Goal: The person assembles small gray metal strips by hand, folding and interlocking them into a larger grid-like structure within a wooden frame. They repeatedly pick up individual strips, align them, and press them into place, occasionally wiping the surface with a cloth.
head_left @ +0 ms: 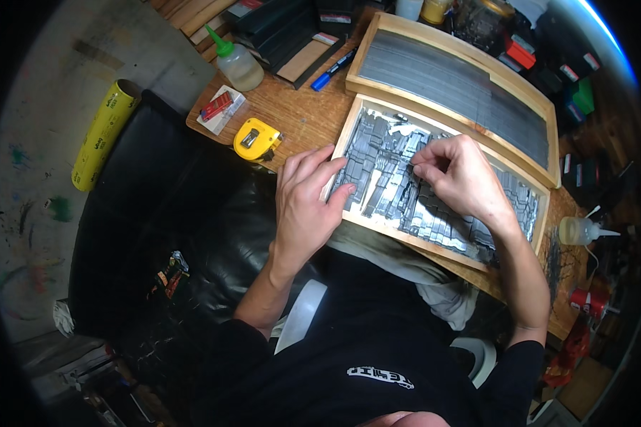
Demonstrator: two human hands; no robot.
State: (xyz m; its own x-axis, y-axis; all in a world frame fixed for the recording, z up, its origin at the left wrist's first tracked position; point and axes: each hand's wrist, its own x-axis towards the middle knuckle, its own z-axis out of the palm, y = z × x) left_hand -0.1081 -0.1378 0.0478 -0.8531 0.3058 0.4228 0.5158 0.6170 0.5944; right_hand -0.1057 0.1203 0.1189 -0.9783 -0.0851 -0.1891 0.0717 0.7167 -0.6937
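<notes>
A shallow wooden frame (441, 250) lies tilted on the table edge in front of me, filled with rows of small dark grey strips (434, 224). Bright, shiny base shows through between some of them. My left hand (308, 203) rests across the frame's left rim, fingers spread and the thumb tip against the outermost strips. Over the upper middle of the rows, my right hand (463, 178) is closed, thumb and forefinger pinched close to the strips. Whatever sits between those fingertips is too small to make out. Behind stands a second wooden frame (452, 53) with a grey striped panel (449, 82).
Left on the table are a yellow tape measure (256, 139), a squeeze bottle with green nozzle (238, 65), a red item on a white card (217, 107) and a blue marker (333, 70). A small bottle (578, 230) stands right. A black leather seat (171, 192) is at left.
</notes>
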